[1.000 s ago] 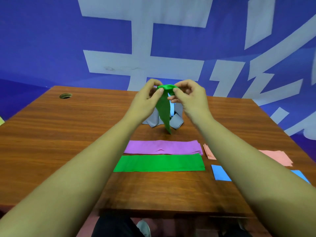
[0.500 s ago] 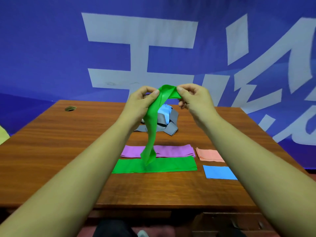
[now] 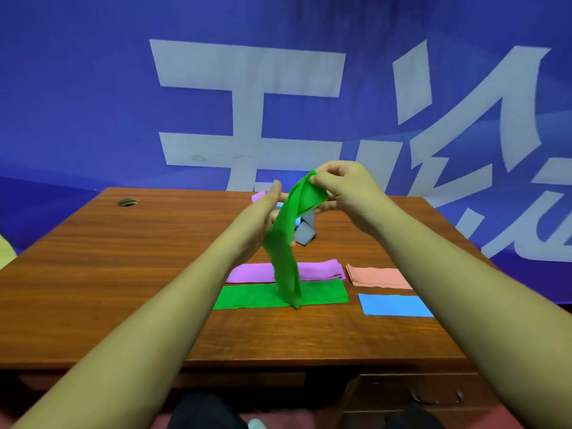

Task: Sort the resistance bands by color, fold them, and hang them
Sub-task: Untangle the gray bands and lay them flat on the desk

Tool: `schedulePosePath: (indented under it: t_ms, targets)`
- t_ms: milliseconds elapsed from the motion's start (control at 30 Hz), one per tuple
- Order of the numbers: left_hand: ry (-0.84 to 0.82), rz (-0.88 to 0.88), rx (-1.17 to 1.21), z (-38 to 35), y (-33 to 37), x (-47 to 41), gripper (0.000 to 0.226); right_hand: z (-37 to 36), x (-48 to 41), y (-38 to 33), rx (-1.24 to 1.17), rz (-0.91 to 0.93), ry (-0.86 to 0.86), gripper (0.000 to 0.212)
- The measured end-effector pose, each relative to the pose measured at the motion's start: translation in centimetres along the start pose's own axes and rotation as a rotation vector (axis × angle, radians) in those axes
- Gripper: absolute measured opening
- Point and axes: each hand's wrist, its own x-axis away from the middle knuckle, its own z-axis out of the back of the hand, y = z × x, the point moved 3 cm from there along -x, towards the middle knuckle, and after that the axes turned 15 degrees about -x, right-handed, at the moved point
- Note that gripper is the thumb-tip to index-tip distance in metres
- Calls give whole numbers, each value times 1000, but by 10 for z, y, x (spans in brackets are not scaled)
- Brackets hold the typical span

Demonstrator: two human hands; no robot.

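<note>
A loose green band (image 3: pixel 283 252) hangs above the wooden table (image 3: pixel 93 274). My right hand (image 3: pixel 343 187) pinches its top end. My left hand (image 3: pixel 263 215) lies against the band lower down, fingers stretched along it. The band's bottom end dangles over a flat green stack (image 3: pixel 250 297). Behind that stack lies a flat purple stack (image 3: pixel 315 269). To the right are a pink stack (image 3: pixel 379 277) and a blue stack (image 3: pixel 393 305). An unsorted heap with grey bands (image 3: pixel 306 233) sits behind my hands, mostly hidden.
A cable hole (image 3: pixel 127 202) is in the table's far left corner. A blue banner with white characters (image 3: pixel 247 97) hangs right behind the table. Drawers (image 3: pixel 418 394) show under the front edge at the right.
My right hand has lifted the green band's top end higher, and my left hand has slid down along it. The band now hangs longer, reaching the green stack.
</note>
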Motion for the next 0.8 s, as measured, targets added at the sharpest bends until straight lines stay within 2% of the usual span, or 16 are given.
schedulePosePath:
  t_ms: [133, 233, 367, 533, 600, 700, 800]
  targets:
    - [-69, -100, -208, -5, 0, 6, 58, -5, 2, -17, 109, 52, 0, 11]
    - [-16, -147, -235, -5, 1, 11, 43, -2, 2, -23, 122, 34, 52, 12]
    - [-62, -47, -136, 2, -11, 14, 37, 10, 3, -23, 71, -4, 153, 12]
    - [-252, 42, -57, -1, -22, 29, 24, 26, 5, -17, -5, -44, 233, 17]
    - [-298, 67, -85, -1, -26, 35, 19, 28, 6, -12, -31, -68, 253, 12]
    - [-309, 118, -141, 0, -37, 41, 16, 34, 5, -8, -119, -85, 309, 15]
    - [-277, 159, -164, 7, -48, 47, 6, 43, 6, -1, -121, -122, 294, 20]
